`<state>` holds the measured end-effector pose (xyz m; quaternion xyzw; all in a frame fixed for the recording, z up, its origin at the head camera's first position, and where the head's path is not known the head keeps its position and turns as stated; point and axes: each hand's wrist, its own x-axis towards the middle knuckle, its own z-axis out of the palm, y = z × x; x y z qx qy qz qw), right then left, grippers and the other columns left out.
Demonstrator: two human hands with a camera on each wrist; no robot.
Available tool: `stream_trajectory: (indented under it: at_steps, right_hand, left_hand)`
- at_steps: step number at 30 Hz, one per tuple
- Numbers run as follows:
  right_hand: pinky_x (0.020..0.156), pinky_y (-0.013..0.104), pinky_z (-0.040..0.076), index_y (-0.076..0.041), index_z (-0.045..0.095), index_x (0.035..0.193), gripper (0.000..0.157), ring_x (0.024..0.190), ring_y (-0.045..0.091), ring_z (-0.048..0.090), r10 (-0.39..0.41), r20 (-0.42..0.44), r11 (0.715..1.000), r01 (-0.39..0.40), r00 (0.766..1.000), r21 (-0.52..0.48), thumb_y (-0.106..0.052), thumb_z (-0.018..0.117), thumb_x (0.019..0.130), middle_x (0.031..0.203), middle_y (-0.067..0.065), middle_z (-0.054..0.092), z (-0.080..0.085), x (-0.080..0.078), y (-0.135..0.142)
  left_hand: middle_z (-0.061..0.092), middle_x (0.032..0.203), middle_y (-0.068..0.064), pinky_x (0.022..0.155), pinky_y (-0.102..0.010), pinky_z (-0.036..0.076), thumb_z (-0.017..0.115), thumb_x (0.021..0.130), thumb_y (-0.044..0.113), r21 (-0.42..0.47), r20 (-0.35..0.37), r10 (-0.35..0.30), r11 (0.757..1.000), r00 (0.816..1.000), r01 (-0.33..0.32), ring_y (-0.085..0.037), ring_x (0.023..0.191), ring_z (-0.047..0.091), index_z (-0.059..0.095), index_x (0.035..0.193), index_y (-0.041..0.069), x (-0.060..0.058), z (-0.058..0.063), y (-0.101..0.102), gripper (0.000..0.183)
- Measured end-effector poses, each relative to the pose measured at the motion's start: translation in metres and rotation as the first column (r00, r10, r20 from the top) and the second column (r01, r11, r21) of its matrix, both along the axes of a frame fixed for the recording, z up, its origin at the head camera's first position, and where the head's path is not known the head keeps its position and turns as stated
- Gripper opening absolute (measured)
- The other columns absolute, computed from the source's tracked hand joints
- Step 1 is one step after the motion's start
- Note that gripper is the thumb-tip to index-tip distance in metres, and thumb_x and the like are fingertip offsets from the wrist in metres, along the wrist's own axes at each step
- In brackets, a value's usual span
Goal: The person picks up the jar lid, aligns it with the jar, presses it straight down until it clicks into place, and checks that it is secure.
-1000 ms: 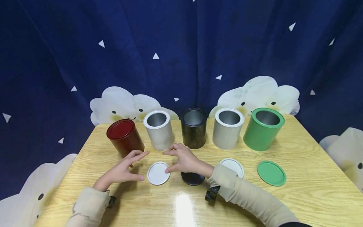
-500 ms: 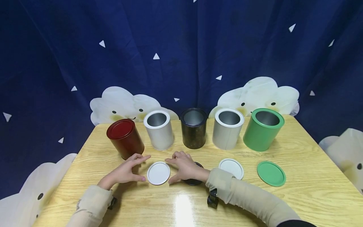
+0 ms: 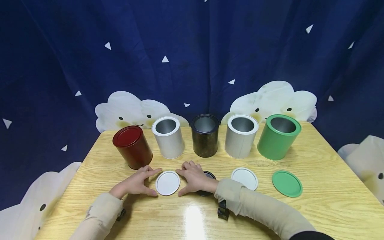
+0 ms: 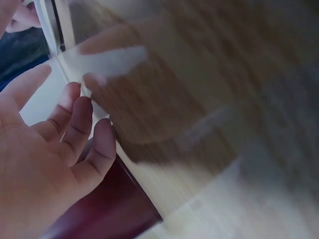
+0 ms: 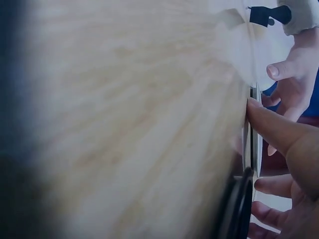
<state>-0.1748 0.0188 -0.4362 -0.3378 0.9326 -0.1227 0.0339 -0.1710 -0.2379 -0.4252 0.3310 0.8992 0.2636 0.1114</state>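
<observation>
A round white lid [image 3: 168, 183] lies flat on the wooden table between the two hands. On its left side my left hand [image 3: 136, 182] spreads thumb and index finger, with nothing between them. The other fingers are loosely bent in the left wrist view. My right hand [image 3: 195, 178] is at the lid's right side, thumb and index finger spread beside its rim. Whether the right fingertips touch the rim I cannot tell. A black lid [image 3: 210, 175] is partly hidden beneath the right hand. Behind the left hand stands a dark red can [image 3: 134, 150] with its top covered.
Along the back stand a white can [image 3: 171, 143], a black can [image 3: 205, 143], another white can [image 3: 240, 143] and a green can [image 3: 274, 143], all uncovered. A second white lid [image 3: 245, 177] and a green lid [image 3: 287, 183] lie at the right.
My left hand has moved right and slightly down toward the white lid. The right hand has lowered and drawn back from over the lid to its right side. Lids and cans have stayed put.
</observation>
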Motion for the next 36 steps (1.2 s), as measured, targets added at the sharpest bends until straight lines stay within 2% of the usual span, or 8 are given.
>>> stream_trajectory:
  at_steps: [6,11,17,23,29,36]
  right_hand:
    - [0.065,0.027,0.025,-0.019,0.058,0.123,0.079,0.084,0.014,0.033,0.000,-0.016,1.000,0.000,1.000,0.015,-0.060,0.075,0.059,0.094,-0.004,0.040,-0.002,-0.001,-0.003]
    - [0.064,0.028,0.027,-0.019,0.060,0.119,0.074,0.083,0.015,0.034,0.010,-0.051,1.000,-0.009,0.999,0.017,-0.062,0.073,0.059,0.093,-0.003,0.040,-0.004,-0.002,-0.005]
    - [0.063,0.027,0.027,-0.018,0.060,0.114,0.069,0.083,0.015,0.035,0.012,-0.064,0.999,-0.009,0.998,0.037,-0.061,0.072,0.061,0.093,-0.003,0.042,-0.006,-0.003,-0.008]
    - [0.063,0.027,0.027,-0.017,0.061,0.112,0.068,0.084,0.015,0.036,0.007,-0.065,0.999,-0.004,0.998,0.035,-0.059,0.074,0.060,0.094,-0.002,0.044,-0.005,-0.001,-0.011]
    - [0.063,0.027,0.028,-0.015,0.062,0.110,0.067,0.086,0.015,0.039,-0.006,-0.047,1.000,0.007,0.999,0.008,-0.057,0.075,0.060,0.097,-0.001,0.048,-0.001,0.000,-0.011]
    - [0.068,0.028,0.032,-0.013,0.059,0.122,0.076,0.091,0.016,0.041,-0.005,0.005,0.999,0.006,1.000,-0.045,-0.055,0.076,0.062,0.103,0.000,0.053,0.001,0.001,-0.010]
  left_hand:
    - [0.042,0.093,-0.003,0.071,-0.030,0.033,0.082,0.063,0.037,-0.073,-0.046,-0.024,0.997,0.999,0.021,-0.017,0.085,0.036,0.049,0.130,0.004,-0.002,-0.002,0.004,0.081]
    - [0.043,0.094,-0.003,0.073,-0.032,0.035,0.082,0.063,0.033,-0.113,-0.059,-0.009,0.994,0.998,0.003,-0.018,0.088,0.038,0.051,0.129,0.004,-0.002,-0.002,0.008,0.078]
    - [0.044,0.093,0.000,0.072,-0.031,0.038,0.081,0.064,0.036,-0.170,-0.090,0.008,0.985,0.996,-0.023,-0.016,0.087,0.039,0.053,0.128,0.006,-0.004,-0.003,0.013,0.076]
    - [0.043,0.090,0.002,0.065,-0.026,0.037,0.079,0.063,0.040,-0.225,-0.150,-0.014,0.974,0.989,-0.020,-0.014,0.081,0.038,0.054,0.127,0.007,-0.005,-0.003,0.013,0.076]
    - [0.043,0.088,0.003,0.062,-0.024,0.035,0.077,0.064,0.042,-0.219,-0.171,-0.026,0.976,0.985,-0.012,-0.012,0.078,0.037,0.054,0.127,0.007,-0.004,-0.003,0.013,0.076]
    - [0.045,0.088,0.002,0.062,-0.024,0.034,0.076,0.065,0.043,-0.160,-0.124,-0.011,0.987,0.992,-0.009,-0.011,0.076,0.038,0.052,0.129,0.007,-0.002,0.000,0.007,0.077]
